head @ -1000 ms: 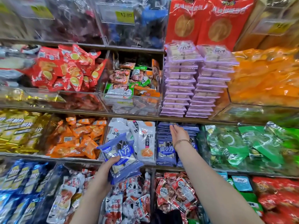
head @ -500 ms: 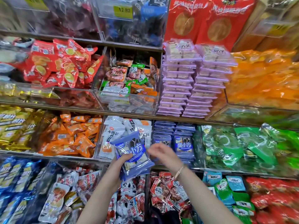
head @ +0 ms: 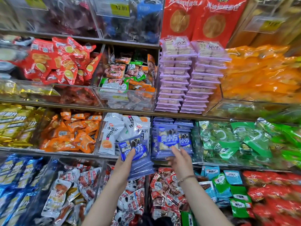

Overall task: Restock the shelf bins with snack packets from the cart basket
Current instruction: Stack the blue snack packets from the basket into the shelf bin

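My left hand (head: pixel 124 162) grips a small stack of blue-purple snack packets (head: pixel 138 160) in front of the middle shelf. My right hand (head: pixel 181 159) pinches the lower edge of a single blue packet (head: pixel 167 139) and holds it upright against the front of the bin of matching blue packets (head: pixel 184 127). That bin sits on the middle shelf, between the white packets and the green ones. The cart basket is out of view.
White packets (head: pixel 112 131) fill the bin left of the blue one, green packets (head: pixel 244 141) the bin to its right. Stacked purple trays (head: pixel 175 75) stand on the shelf above. Red and white packets (head: pixel 166 185) lie in the bins below my hands.
My right hand left the blue bin, came to the stack in my left hand, took one packet and carried it up to the bin front. My left hand shifted right with the stack.
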Available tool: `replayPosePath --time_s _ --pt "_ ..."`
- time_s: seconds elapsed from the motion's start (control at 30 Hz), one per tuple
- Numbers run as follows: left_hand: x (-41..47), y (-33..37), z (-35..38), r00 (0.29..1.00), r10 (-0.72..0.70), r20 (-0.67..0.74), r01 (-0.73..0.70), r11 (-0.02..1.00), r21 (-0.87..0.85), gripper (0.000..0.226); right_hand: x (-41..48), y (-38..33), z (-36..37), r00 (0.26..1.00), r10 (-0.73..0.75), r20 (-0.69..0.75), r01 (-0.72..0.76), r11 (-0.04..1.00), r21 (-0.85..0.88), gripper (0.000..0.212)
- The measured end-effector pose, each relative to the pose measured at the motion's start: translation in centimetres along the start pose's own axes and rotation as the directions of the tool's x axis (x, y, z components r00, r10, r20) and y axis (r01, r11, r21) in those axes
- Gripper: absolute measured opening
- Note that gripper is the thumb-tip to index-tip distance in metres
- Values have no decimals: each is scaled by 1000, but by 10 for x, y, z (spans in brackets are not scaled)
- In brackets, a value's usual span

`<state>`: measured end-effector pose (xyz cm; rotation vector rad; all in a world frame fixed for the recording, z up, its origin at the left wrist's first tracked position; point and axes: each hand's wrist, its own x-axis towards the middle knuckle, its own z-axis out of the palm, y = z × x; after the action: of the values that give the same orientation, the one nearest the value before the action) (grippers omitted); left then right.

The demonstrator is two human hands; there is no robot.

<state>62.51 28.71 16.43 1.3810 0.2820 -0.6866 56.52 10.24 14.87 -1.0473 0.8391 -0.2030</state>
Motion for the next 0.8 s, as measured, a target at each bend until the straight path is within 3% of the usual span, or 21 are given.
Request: replayPosePath --time_s 0.1,0.2,0.27,0.33,0.5,0.7,0.8 --pt "3 -3 -9 999 -34 -24 33 999 -24 84 20 -17 -13 988 -28 -155 45 993 109 9" --pt "10 -6 -16 998 -45 -45 43 998 -54 36 43 -33 -17 965 -49 -257 87 987 137 20" --pt "12 -3 -17 997 -60 -57 58 998 -30 24 58 -38 -18 951 -37 -307 87 985 150 24" --pt "16 -2 -17 996 -67 -51 66 998 -12 25 70 -41 -17 935 -12 -354 73 984 160 25" --pt "27 -2 -16 992 -125 -14 124 991 -46 67 86 -41 -12 913 48 -405 47 974 221 24" --pt "35 -1 -16 987 -151 -49 150 989 -14 59 100 -52 -1 932 52 -359 63 952 301 38" --pt "39 0 -17 985 -160 -58 160 987 -10 56 107 -64 7 937 76 -342 57 930 364 26"
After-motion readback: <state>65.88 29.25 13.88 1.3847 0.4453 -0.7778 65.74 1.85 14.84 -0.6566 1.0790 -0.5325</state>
